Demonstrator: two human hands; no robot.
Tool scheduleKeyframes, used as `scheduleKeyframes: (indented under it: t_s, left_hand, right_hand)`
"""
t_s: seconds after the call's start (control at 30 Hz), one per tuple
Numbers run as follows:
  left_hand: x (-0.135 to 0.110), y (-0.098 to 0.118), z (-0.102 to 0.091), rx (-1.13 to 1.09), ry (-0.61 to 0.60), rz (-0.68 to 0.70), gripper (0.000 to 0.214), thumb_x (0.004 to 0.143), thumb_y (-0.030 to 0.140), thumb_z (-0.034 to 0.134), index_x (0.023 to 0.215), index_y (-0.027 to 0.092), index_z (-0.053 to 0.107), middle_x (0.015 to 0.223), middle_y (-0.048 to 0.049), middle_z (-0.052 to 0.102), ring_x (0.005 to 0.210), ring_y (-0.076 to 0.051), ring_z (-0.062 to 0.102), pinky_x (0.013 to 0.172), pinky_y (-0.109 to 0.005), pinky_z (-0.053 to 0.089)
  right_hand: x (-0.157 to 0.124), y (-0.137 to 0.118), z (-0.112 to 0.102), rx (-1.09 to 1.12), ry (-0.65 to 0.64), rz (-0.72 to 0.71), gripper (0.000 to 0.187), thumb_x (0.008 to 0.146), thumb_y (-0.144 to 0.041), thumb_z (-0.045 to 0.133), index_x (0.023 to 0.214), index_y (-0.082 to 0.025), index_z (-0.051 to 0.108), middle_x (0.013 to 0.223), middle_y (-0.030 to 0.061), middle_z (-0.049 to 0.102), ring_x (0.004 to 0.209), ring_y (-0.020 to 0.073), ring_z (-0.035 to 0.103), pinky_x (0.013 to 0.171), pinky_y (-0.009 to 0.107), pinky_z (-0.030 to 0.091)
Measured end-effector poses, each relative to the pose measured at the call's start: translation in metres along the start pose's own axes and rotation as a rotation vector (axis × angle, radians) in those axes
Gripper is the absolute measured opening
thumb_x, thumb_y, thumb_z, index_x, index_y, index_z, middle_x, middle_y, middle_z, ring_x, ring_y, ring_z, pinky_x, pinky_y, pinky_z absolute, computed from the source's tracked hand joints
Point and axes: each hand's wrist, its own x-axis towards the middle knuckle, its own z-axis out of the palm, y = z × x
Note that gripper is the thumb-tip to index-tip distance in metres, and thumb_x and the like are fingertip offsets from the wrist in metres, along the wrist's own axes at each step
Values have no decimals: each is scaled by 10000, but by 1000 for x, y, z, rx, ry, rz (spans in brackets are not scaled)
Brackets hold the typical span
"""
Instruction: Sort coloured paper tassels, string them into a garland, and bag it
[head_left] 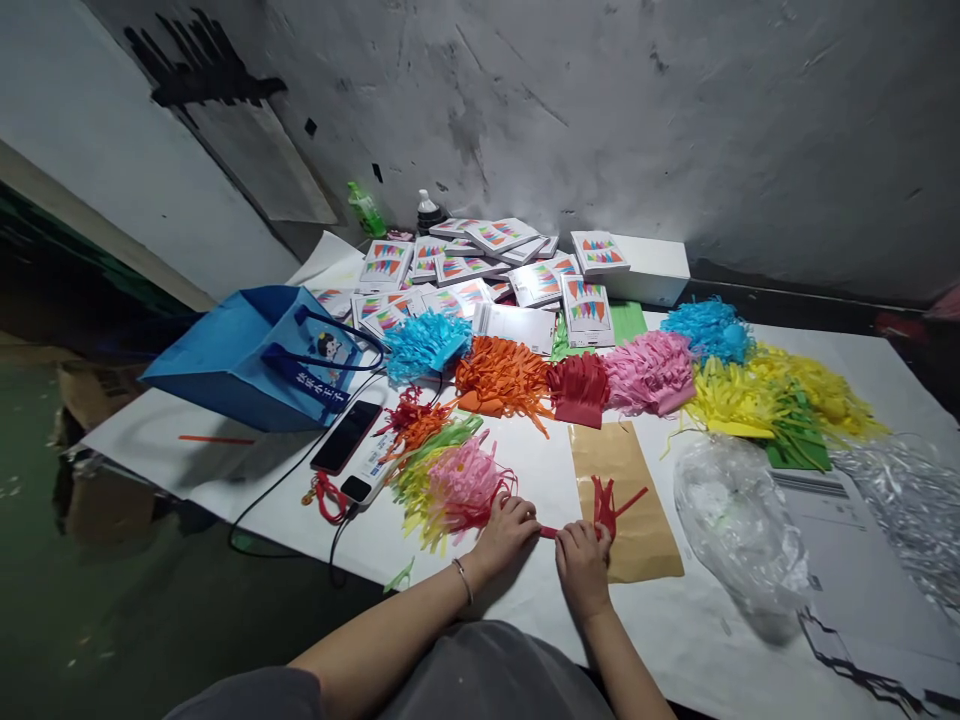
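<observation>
Wall (585,110): grey and scuffed, behind the far edge of our white table (536,460).
Red tassel (606,515): near the table's near edge, its narrow band between our hands, its fringe over a brown envelope (641,480).
Left hand (510,535): our fingers closed over the band, beside pink fringe (459,478).
Right hand (581,565): our fingertips pinching the band beside its fringe.
Far edge: piled printed packs (386,264).
Left edge: our blue bag (225,350).

Wall (720,120): grey, scuffed and scratched, right across the back!
Floor (150,620): dark green, down the left.
Table (544,465): white-topped, close against that wall.
Light: cool, dim.
</observation>
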Motion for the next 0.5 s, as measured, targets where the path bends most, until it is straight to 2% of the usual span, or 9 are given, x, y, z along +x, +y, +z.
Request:
scheduleKeyframes:
  t_s: [0.13, 0.23, 0.37, 0.5]
  left_hand:
    - [0, -5, 7, -29, -2, 59, 124, 907, 223, 565, 931, 259, 681, 1013, -33, 640, 1008, -212, 505, 1001, -461, 245]
    - [1, -7, 9, -44, -3, 42, 103, 896, 228, 582, 886, 237, 684, 973, -30, 646, 970, -201, 516, 978, -431, 269]
    - [0, -6, 4, -52, -3, -18, 116, 879, 293, 610, 821, 220, 678, 924, -31, 639, 926, -208, 511, 882, -400, 309]
    - [-1, 1, -1, -38, -21, -48, 141, 897, 286, 575, 819, 229, 677, 924, -27, 632, 917, -204, 507, 862, -389, 309]
  right_hand:
    - [7, -10, -1, 16, -35, -8, 116, 915, -213, 533, 902, -249, 643, 898, 22, 662, 927, 209, 535, 1014, 449, 203]
    - [9, -14, 0, 24, -62, -35, 134, 917, -204, 539, 870, -273, 643, 876, 12, 670, 905, 201, 551, 1015, 429, 217]
    - [1, -5, -6, 3, -43, -11, 132, 910, -202, 549, 853, -269, 647, 863, 1, 671, 896, 195, 562, 1019, 422, 233]
    - [-5, 2, -15, -57, 13, 62, 139, 903, -196, 531, 860, -257, 649, 907, 22, 664, 922, 216, 557, 1006, 445, 251]
